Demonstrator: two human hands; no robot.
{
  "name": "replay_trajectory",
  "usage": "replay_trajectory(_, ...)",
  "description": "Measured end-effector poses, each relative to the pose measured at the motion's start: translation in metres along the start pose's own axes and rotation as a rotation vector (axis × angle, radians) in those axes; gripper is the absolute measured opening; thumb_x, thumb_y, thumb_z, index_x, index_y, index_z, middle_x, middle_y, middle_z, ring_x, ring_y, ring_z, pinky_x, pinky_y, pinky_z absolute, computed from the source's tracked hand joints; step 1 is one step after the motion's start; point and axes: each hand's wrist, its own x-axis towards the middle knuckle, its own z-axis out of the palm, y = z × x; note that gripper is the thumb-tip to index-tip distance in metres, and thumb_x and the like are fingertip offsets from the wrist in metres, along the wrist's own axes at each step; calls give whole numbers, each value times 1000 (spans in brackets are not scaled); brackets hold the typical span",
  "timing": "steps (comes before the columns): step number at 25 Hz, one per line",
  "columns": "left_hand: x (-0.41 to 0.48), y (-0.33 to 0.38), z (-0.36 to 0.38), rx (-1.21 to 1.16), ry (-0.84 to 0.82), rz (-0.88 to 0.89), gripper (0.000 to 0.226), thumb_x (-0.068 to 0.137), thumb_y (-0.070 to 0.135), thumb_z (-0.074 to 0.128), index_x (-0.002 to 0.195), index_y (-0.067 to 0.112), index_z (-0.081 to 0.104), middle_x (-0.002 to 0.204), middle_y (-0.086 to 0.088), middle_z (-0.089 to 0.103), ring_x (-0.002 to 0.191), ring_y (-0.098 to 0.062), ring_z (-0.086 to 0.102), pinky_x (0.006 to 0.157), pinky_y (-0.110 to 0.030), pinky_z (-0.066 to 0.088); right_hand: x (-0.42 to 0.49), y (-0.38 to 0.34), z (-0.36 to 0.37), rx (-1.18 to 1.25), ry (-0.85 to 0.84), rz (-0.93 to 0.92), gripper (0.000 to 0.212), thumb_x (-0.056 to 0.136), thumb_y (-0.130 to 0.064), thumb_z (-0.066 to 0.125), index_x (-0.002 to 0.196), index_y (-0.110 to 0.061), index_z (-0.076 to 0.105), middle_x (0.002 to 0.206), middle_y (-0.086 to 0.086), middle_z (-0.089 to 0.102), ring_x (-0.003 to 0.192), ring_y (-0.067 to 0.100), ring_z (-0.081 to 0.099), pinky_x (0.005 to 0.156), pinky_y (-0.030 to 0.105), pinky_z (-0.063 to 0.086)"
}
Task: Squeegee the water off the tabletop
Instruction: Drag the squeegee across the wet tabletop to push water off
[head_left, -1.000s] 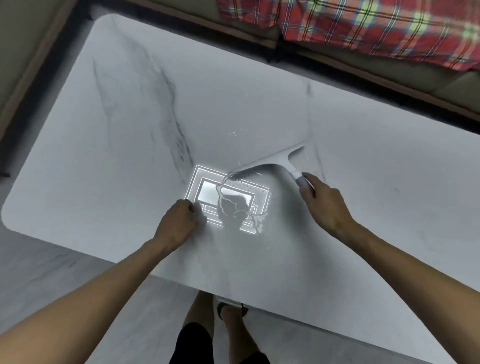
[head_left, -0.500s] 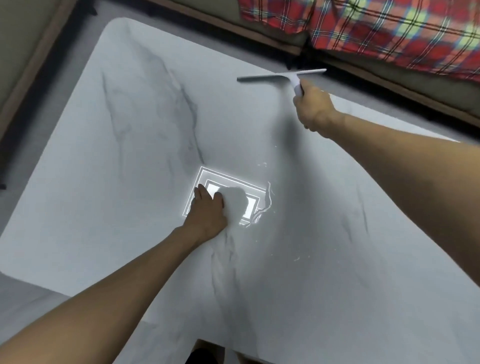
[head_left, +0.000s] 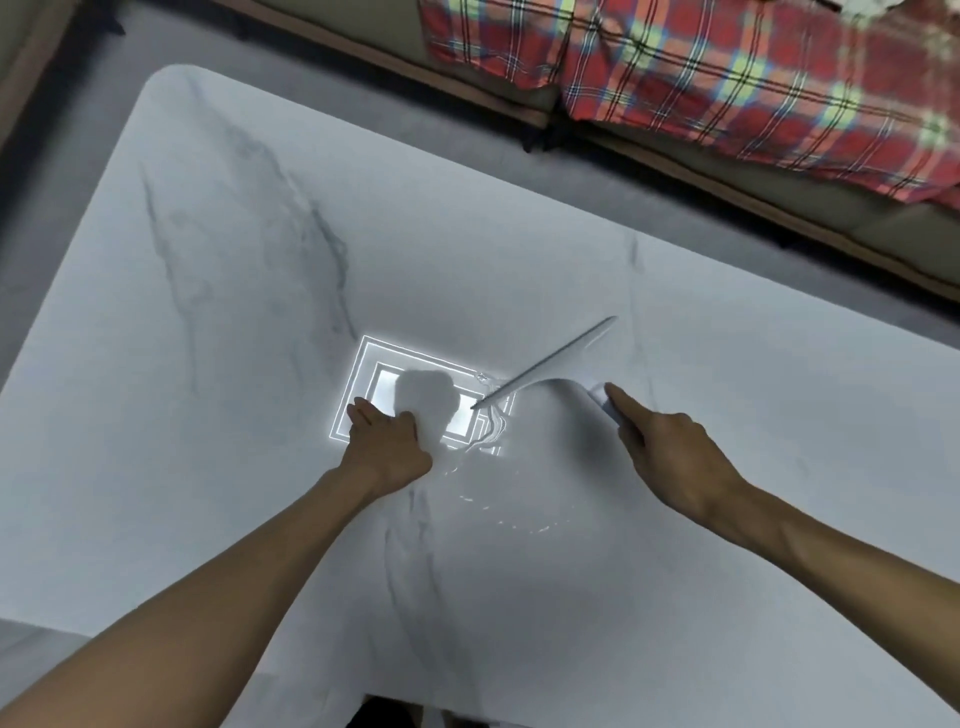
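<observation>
The squeegee (head_left: 550, 369) handle was gripped by the right hand (head_left: 670, 457), blade laid diagonally mid-table. The left hand (head_left: 387, 441) was curled, knuckles down, holding nothing visible. Water (head_left: 485, 441) was pooled just nearside of the blade's left tip; even pressure and a pull toward the near edge were judged best.
</observation>
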Motion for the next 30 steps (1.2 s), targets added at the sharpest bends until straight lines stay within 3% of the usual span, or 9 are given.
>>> replay_trajectory(5, 0, 2, -4, 17, -61, -29, 54, 71, 21, 40, 122, 4, 43, 147, -48, -4, 141, -55, -18, 119, -49, 3, 37, -9, -41, 154, 167, -15, 38, 101, -32, 39, 137, -25, 46, 102, 18, 69, 88, 41, 63, 81, 41, 51)
replay_trajectory(8, 2, 1, -6, 13, -83, -40, 50, 71, 20, 42, 119, 4, 44, 148, -46, -6, 141, -54, -18, 119, -48, 4, 121, -27, -59, 319, 284, 57, 18, 96, -31, 38, 99, -23, 54, 93, 17, 64, 81, 40, 59, 77, 51, 53)
replay_trajectory(11, 4, 1, -8, 2, -72, -29, 45, 77, 16, 46, 120, 5, 43, 149, -45, -8, 142, -52, -18, 120, -47, 7, 171, -45, -64, 422, 352, 191, 14, 80, -23, 29, 68, -27, 37, 83, 8, 51, 72, 30, 46, 59, 37, 43)
replay_trajectory(13, 4, 0, -9, -3, -87, -27, 48, 75, 17, 44, 121, 5, 43, 150, -44, -9, 142, -52, -20, 120, -47, 7, 174, -57, -54, 366, 337, 221, 17, 84, -15, 29, 77, -28, 37, 89, 11, 52, 71, 27, 49, 58, 34, 44)
replay_trajectory(17, 7, -1, -7, -2, -99, -46, 53, 57, 24, 35, 106, 8, 44, 148, -47, 2, 141, -55, -17, 119, -49, 2, 120, -57, -16, 242, 321, 205, 31, 97, -12, 32, 126, -11, 41, 111, 22, 62, 98, 43, 58, 78, 45, 46)
replay_trajectory(20, 6, 0, -7, 17, -96, -45, 52, 57, 25, 35, 105, 8, 44, 148, -47, 4, 141, -55, -16, 119, -51, 0, 58, -43, 17, 216, 199, 187, 44, 100, -15, 31, 144, -13, 27, 108, 19, 63, 96, 43, 54, 71, 36, 36)
replay_trajectory(25, 3, 3, -8, 43, -107, -54, 51, 58, 26, 39, 107, 12, 46, 143, -45, 18, 139, -56, -6, 118, -50, 13, 3, -36, 2, 246, 21, 252, 26, 100, -19, 33, 123, -13, 44, 88, 12, 61, 81, 36, 57, 67, 40, 48)
replay_trajectory(27, 0, 3, -10, 34, -113, -53, 48, 62, 26, 42, 108, 13, 45, 144, -44, 17, 139, -56, -6, 117, -49, 17, 22, -43, -19, 250, 139, 213, 24, 100, -18, 35, 115, -8, 49, 100, 21, 65, 83, 41, 61, 74, 49, 52)
replay_trajectory(30, -2, 1, -10, 42, -97, -10, 40, 74, 20, 48, 113, 11, 45, 151, -43, -6, 142, -51, -20, 118, -46, 15, 90, -60, -44, 305, 291, 146, 12, 96, -17, 34, 100, -14, 45, 92, 22, 63, 82, 45, 62, 76, 54, 52)
